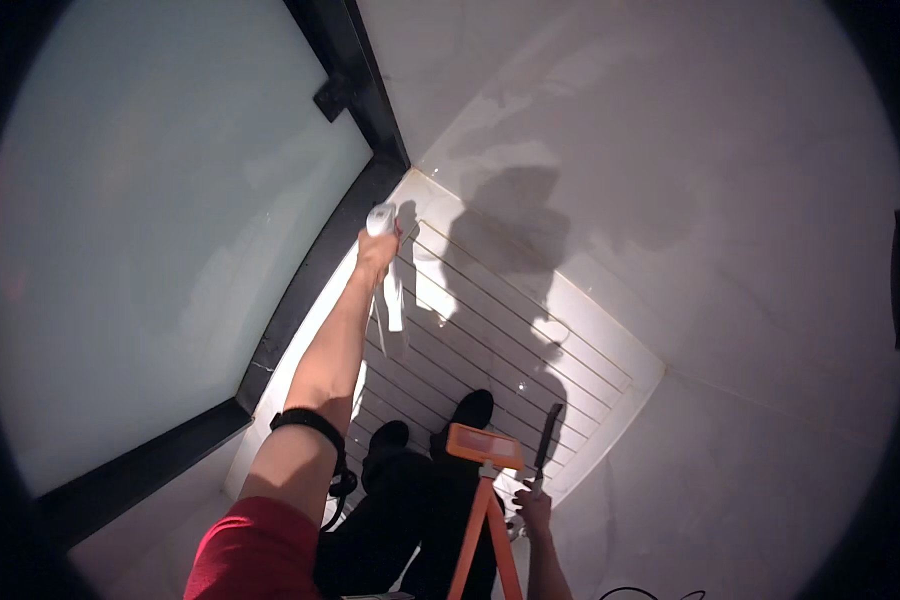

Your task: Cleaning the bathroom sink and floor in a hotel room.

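My left hand (377,251) reaches out to the low corner by the black frame, closed around a white handheld tool (381,218). A long white part (395,304) hangs below that hand; its exact kind is unclear. Lower right, my right hand (532,506) grips a long narrow dark tool (547,441) by its pale handle, with the dark end pointing away from me over the floor. Beneath both hands lies a white marble-look floor panel (487,352) with parallel grooves.
Frosted glass (157,225) in a black frame (322,225) rises on the left, with a dark bracket (333,97). Pale walls (682,187) meet the floor's edge. An orange badge holder (457,430) hangs before me on orange straps. My dark shoes (474,409) stand on the grooves. A black cable (630,589) shows below.
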Motion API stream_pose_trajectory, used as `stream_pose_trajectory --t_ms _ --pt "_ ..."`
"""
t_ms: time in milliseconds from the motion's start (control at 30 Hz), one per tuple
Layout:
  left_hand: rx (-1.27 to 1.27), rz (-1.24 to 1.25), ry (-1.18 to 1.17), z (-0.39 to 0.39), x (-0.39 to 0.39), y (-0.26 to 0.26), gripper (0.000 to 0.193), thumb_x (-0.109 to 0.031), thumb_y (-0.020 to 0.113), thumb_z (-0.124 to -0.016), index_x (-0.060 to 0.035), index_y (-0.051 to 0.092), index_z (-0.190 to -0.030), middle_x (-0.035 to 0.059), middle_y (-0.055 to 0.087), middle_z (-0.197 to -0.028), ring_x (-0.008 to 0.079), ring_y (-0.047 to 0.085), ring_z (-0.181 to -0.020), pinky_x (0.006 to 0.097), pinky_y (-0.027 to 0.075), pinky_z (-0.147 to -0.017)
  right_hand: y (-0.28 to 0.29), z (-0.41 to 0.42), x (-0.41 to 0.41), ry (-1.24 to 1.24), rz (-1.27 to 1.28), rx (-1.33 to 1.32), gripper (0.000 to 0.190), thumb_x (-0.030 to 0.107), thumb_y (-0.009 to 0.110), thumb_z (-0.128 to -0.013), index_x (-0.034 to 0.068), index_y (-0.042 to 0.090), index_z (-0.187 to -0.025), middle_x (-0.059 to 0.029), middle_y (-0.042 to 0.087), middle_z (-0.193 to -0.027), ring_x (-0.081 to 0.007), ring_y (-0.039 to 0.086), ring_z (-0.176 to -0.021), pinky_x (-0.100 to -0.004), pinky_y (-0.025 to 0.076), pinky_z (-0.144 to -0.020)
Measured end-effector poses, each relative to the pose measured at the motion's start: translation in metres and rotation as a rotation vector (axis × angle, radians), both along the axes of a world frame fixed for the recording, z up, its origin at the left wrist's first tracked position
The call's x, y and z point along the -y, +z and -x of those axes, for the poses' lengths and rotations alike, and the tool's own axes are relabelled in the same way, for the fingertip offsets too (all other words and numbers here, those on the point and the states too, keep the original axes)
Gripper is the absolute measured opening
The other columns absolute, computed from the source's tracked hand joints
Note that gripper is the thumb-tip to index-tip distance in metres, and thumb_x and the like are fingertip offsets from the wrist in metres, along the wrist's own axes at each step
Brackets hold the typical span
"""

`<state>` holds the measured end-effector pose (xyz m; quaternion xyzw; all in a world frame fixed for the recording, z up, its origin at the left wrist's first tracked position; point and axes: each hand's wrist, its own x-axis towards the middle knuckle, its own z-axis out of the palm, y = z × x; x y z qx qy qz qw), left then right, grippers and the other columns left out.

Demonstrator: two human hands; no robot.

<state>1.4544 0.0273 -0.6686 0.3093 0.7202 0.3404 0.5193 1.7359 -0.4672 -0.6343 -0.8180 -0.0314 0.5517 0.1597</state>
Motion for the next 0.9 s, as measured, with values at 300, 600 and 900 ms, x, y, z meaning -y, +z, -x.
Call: stream_pose_trajectory --t_ms 300,600,900 --pt "-0.461 0.221 0.045 0.040 -0.130 -0.142 0.035 -0.020 0.059 -0.069 0.0029 0.061 -0.096 0.0160 0.062 -0.099 0.0286 0.060 -0.093 0.0339 0.045 -0.079 -0.118 -0.006 -0.110 0.141 -0.236 0.156 0.038 0.014 0.056 -0.071 -0.001 0.057 -0.105 -0.0063 0.059 -0.065 -0.0113 0.053 -0.051 -0.0250 0.042 -0.048" --pt "-0.392 -0.169 -0.419 -0.049 -0.065 -0.096 0.035 -0.014 0.058 -0.065 -0.0025 0.058 -0.098 0.0173 0.062 -0.093 0.0301 0.059 -0.092 0.0354 0.044 -0.079 -0.153 -0.007 -0.073 -0.010 -0.500 0.307 0.031 0.019 0.059 -0.076 0.003 0.057 -0.102 -0.0078 0.059 -0.071 -0.0142 0.057 -0.064 -0.0283 0.046 -0.059" --pt "0.054 -0.250 -1.259 -0.264 0.075 -0.087 0.049 -0.023 0.059 -0.064 -0.0070 0.052 -0.110 0.0189 0.060 -0.098 0.0330 0.056 -0.097 0.0405 0.042 -0.085 -0.105 0.088 0.041 -0.525 -0.303 0.486 0.030 0.022 0.059 -0.077 0.002 0.056 -0.100 -0.0075 0.059 -0.069 -0.0140 0.056 -0.064 -0.0287 0.045 -0.058"
